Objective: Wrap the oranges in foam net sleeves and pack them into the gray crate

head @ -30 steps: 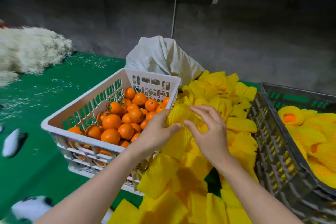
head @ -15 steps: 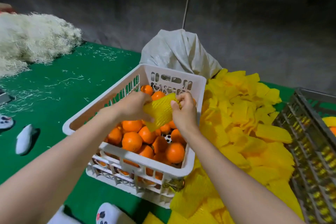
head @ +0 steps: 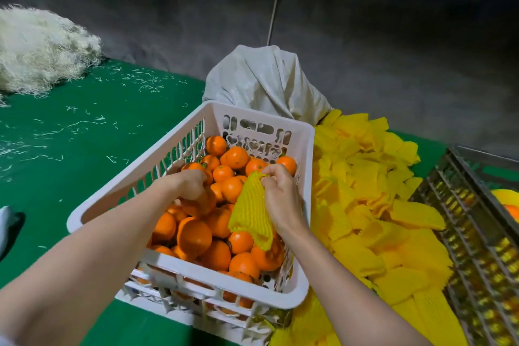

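Observation:
A white slotted crate (head: 306, 205) in the middle holds several loose oranges (head: 193, 236). Inside it, my left hand (head: 188, 185) curls its fingers round an orange (head: 205, 201) in the pile. Just to the right, my right hand (head: 280, 199) pinches the top of a yellow foam net sleeve (head: 251, 211), which hangs down over the oranges. The gray crate (head: 477, 233) stands at the right edge, with a wrapped orange (head: 508, 199) partly showing inside.
A big heap of yellow foam sleeves (head: 373, 205) lies between the two crates. A grey-white sack (head: 264, 81) sits behind the white crate. A mound of pale shredded fibre (head: 39, 48) covers the far left of the green table (head: 84, 132).
Both hands moved from the sleeve heap into the white crate. The left hand let go of the sleeve and closed on an orange; the right hand kept the sleeve.

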The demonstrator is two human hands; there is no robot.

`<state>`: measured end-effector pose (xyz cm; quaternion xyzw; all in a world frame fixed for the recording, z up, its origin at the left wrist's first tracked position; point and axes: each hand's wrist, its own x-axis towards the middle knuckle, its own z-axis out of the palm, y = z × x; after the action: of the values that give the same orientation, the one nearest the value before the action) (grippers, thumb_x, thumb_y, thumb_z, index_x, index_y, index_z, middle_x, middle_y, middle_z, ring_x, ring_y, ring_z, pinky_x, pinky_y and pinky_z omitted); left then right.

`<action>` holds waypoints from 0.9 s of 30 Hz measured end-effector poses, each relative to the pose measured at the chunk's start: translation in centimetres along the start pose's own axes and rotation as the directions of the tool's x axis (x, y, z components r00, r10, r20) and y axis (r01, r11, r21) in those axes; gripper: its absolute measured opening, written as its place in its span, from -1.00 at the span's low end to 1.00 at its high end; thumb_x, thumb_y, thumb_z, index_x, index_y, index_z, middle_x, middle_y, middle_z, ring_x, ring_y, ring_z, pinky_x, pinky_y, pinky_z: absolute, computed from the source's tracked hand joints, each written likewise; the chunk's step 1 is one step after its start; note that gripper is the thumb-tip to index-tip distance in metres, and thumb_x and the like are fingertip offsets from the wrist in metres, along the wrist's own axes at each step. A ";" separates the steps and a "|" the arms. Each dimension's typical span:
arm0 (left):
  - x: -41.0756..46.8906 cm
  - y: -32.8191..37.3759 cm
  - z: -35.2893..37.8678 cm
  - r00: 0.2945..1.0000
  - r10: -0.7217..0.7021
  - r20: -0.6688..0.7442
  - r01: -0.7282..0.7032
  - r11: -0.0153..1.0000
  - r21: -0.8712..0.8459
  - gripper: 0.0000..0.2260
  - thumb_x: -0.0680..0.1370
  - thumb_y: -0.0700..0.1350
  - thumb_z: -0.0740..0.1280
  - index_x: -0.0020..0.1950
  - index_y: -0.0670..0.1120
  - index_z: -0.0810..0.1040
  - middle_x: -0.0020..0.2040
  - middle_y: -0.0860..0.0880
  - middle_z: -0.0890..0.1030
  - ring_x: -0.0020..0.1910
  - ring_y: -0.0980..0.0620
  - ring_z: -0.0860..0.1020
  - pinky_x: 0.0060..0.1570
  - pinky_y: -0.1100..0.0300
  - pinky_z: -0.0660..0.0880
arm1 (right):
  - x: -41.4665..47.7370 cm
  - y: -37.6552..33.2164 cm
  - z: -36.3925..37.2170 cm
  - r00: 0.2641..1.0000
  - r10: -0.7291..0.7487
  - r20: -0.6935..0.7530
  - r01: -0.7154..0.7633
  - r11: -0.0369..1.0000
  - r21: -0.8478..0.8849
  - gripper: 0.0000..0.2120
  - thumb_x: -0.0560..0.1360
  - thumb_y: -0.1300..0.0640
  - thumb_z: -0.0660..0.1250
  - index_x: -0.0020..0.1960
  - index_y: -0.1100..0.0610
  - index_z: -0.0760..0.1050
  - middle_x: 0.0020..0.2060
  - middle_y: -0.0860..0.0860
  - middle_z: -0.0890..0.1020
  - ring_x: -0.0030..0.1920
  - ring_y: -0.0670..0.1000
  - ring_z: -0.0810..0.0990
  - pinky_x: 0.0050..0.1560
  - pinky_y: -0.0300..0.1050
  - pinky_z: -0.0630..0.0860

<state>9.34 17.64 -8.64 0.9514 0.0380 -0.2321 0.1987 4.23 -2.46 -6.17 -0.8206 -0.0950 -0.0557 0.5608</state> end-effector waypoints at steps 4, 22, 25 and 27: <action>-2.2 1.0 -1.6 0.982 0.190 -0.015 -0.128 0.600 -0.790 -0.50 0.34 -0.31 0.47 0.19 0.08 0.51 0.22 -0.07 0.48 0.16 -0.14 0.51 0.02 0.03 0.52 | -0.1 -0.8 -0.7 0.994 0.078 0.076 -0.096 0.961 0.258 -0.77 0.53 0.33 0.16 -0.21 0.07 0.43 -0.30 0.00 0.45 -0.25 -0.04 0.42 -0.22 -0.17 0.36; -12.3 14.5 4.0 0.942 0.318 -0.108 0.034 -0.410 -0.911 -0.49 0.36 -0.19 0.34 0.28 -0.34 0.41 0.05 -0.39 0.59 -0.06 -0.32 0.63 -0.15 -0.19 0.56 | -7.4 -3.2 -9.7 0.951 -0.091 0.296 -0.046 0.903 0.428 -0.77 0.55 0.38 0.13 -0.15 0.12 0.44 -0.44 -0.09 0.50 -0.45 -0.20 0.43 -0.40 -0.34 0.37; -13.1 16.4 5.6 0.943 0.311 -0.117 0.010 -0.380 -0.925 -0.54 0.34 -0.23 0.35 0.24 -0.24 0.46 -0.12 -0.31 0.65 -0.20 -0.25 0.66 -0.26 -0.12 0.62 | -8.0 -3.1 -10.7 0.972 -0.152 0.180 0.109 0.968 0.225 -0.75 0.55 0.37 0.16 -0.17 0.07 0.42 -0.35 -0.07 0.46 -0.35 -0.19 0.42 -0.28 -0.27 0.35; -13.2 17.4 6.8 0.937 0.307 -0.164 -0.040 -0.373 -0.927 -0.50 0.34 -0.26 0.33 0.30 -0.09 0.47 -0.13 -0.25 0.67 -0.22 -0.19 0.67 -0.22 -0.05 0.62 | -8.2 -2.7 -11.8 0.971 -0.236 0.037 0.236 0.972 0.002 -0.82 0.54 0.35 0.19 -0.12 0.10 0.43 -0.26 -0.08 0.48 -0.22 -0.11 0.45 -0.15 -0.18 0.36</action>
<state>-2.42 -0.71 -1.87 0.3524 0.0445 -0.1447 0.9235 -4.17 -13.24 -1.06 -0.8050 -0.2021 -0.1070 0.5474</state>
